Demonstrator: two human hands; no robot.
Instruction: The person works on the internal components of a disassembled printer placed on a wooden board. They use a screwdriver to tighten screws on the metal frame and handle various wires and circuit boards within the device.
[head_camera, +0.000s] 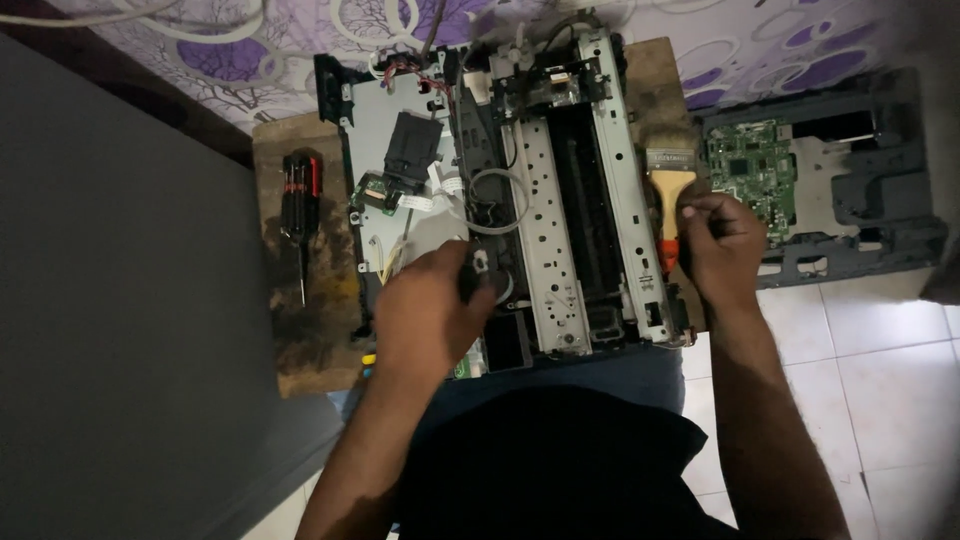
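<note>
A stripped printer chassis (555, 215) with bare metal rails, cables and small circuit boards lies on a wooden board (300, 310) over my lap. My left hand (430, 310) rests on the chassis's near left part, its fingers closed around a small black part (472, 275). My right hand (722, 245) is at the chassis's right edge, fingers pinched together over the orange handle of a flat paintbrush (670, 185). The brush lies with its bristles pointing away from me. Whether the fingers grip the handle or something smaller I cannot make out.
A black and red screwdriver (298, 200) lies on the board's left part. To the right, on the tiled floor (880, 370), sits a dark plastic housing (880, 230) with a green circuit board (752, 180). A purple patterned cloth (300, 50) runs along the far side.
</note>
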